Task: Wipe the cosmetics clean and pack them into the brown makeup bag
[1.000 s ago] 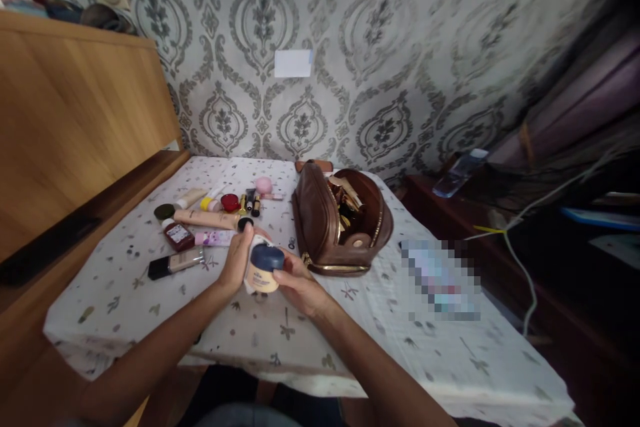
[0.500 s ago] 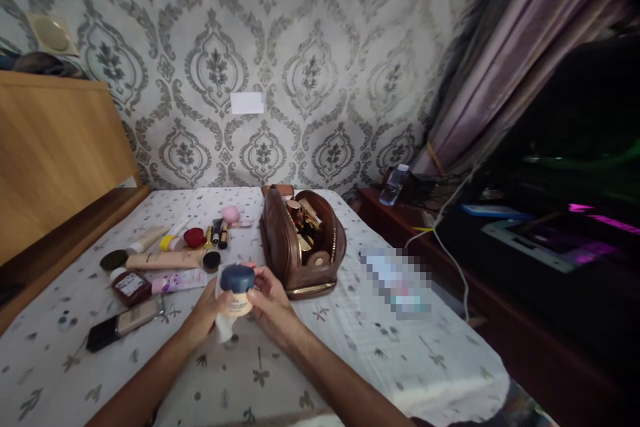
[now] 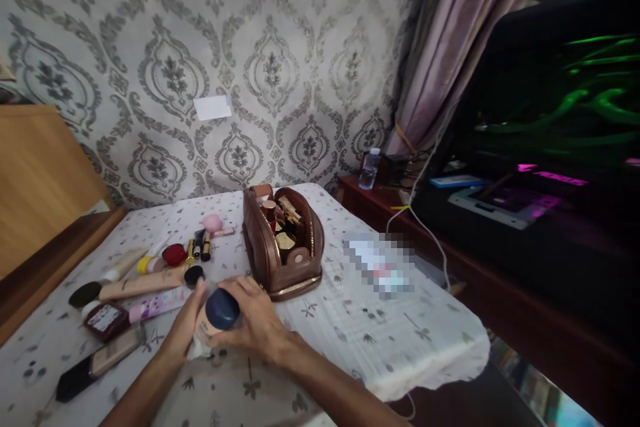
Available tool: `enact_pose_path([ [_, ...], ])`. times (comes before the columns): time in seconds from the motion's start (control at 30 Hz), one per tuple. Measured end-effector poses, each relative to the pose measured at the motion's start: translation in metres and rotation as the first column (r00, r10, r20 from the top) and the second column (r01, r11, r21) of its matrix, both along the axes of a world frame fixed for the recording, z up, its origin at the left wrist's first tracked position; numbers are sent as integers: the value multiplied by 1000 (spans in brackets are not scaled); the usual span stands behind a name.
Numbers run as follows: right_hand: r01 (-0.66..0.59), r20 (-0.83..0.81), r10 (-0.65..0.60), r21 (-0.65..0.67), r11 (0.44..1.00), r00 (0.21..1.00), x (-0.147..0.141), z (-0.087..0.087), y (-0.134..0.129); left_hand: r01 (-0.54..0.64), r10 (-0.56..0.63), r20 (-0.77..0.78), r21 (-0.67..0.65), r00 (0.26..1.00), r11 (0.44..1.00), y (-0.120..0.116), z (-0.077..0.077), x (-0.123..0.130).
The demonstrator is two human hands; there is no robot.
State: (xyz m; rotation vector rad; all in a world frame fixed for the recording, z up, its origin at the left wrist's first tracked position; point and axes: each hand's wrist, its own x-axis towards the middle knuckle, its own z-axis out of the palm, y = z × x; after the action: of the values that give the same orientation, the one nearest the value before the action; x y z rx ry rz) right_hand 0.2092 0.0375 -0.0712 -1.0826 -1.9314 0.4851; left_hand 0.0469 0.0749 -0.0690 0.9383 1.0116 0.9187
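Note:
Between my two hands is a small pale-yellow jar (image 3: 221,310) with a dark blue lid, tilted with the lid toward me. My left hand (image 3: 184,328) is closed against its left side, with a crumpled white wipe (image 3: 199,349) showing beneath the jar. The fingers of my right hand (image 3: 256,320) curl round its right side and lid. Just behind my hands stands an open brown leather cosmetic bag (image 3: 280,267), with gold-capped items inside. To the left lie a tan tube (image 3: 143,282), a pink-and-white tube (image 3: 157,304), a dark red bottle (image 3: 106,320) and a foundation bottle (image 3: 100,361).
A pink sponge (image 3: 213,222), a red round item (image 3: 175,254) and several small tubes lie farther back on the patterned cloth (image 3: 320,340). A blurred-out flat item (image 3: 380,267) is on the right. Beyond are a water bottle (image 3: 369,169) and a white cable (image 3: 435,240).
The view has turned to the right. The jar has tipped so its lid faces me more, and my right hand has shifted round its side and lid.

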Motion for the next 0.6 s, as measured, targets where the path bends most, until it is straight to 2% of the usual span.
enact_pose_path([
  [0.07,21,72,-26,72,997,997,-1,2,-2,21,-13,69,-123,998,992,0,0,3],
  [0.13,54,137,-75,149,987,988,-1,3,-5,25,-13,70,-172,997,985,0,-4,4],
  [0.23,92,206,-135,208,974,969,0,6,-12,17,-13,27,-170,1000,985,-3,-13,2],
  [0.33,123,133,-158,236,964,978,9,19,-17,99,-99,7,-131,995,986,-11,-18,2],
  [0.4,194,-18,-196,263,945,980,25,39,-16,175,-175,11,-93,985,980,-14,-19,4],
  [0.5,371,-228,-316,261,891,921,65,84,-3,236,-235,39,-41,971,971,-8,-22,5],
  [0.57,485,-282,-415,263,834,865,97,118,14,258,-253,76,-60,964,964,2,-23,4],
  [0.6,508,-248,-451,277,815,858,112,132,24,262,-254,92,-85,963,961,7,-24,2],
])
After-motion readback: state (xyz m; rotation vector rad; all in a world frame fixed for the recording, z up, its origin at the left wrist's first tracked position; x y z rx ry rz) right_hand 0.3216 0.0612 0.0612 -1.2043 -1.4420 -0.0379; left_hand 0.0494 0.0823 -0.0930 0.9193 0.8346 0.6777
